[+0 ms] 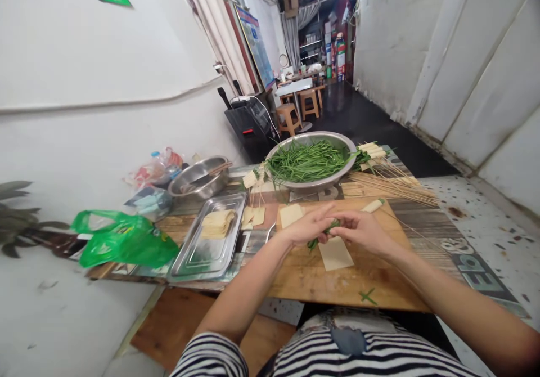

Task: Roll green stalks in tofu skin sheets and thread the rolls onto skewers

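A short bunch of green chives [313, 244] is held between my two hands over the wooden board. My left hand [307, 226] is closed around it, fingers pointing right. My right hand [361, 232] pinches the bunch from the other side, its fingertips meeting those of my left. Directly below lies a square tofu sheet [336, 255], its upper part covered by my hands. Another pale sheet [291, 215] sits left of my left wrist. Beyond my right hand, a rolled sheet with chives inside [373, 205] rests on the cutting board [295, 278].
A steel bowl of chives [310, 163] stands behind the board, with finished skewers [371, 155] on its right. To the left are a metal tray [206, 253] with stacked tofu sheets [218, 223], a smaller steel bowl [202, 183] and a green plastic bag [122, 239]. Chive scraps [368, 296] lie near the front edge.
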Tool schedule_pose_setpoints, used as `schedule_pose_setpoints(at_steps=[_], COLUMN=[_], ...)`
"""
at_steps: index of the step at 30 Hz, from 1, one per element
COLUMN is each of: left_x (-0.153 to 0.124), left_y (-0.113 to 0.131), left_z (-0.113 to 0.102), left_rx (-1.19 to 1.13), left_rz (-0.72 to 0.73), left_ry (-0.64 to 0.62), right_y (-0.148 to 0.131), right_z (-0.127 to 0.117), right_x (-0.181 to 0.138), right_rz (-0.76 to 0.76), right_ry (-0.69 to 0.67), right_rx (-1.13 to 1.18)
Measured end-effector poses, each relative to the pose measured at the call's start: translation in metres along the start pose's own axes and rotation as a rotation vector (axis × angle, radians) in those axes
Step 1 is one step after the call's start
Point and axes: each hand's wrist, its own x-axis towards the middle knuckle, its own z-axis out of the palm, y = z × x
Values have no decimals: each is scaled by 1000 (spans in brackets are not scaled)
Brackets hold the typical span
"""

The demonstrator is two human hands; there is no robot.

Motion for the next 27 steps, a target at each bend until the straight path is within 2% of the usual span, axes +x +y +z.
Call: schedule_pose_setpoints(at_steps=[7,12,14,16,21,24,27], left_x=[-1,-10,-14,-18,-23,-26,-29], left_y=[-16,-10,-11,-16,-40,-54,-64], left_z=[7,9,9,9,22,33,43], left_rx=[-104,-238,-265,-190,272,384,399], left_rz=[-86,-50,-15,17,222,310,360], left_ry=[-7,-160,-174,-73,331,435,462], right_y=[5,5,9,15,33,43,50], right_z=[7,6,4,3,2,2,0], right_x=[-7,-11,-12,-13,-20,-26,-33], right_rz=[-13,93,117,112,65,-3,-139], right_ry=[-12,-54,-29,0,28,17,-8], right_rx=[-92,-67,-39,-34,-97,-174,-268])
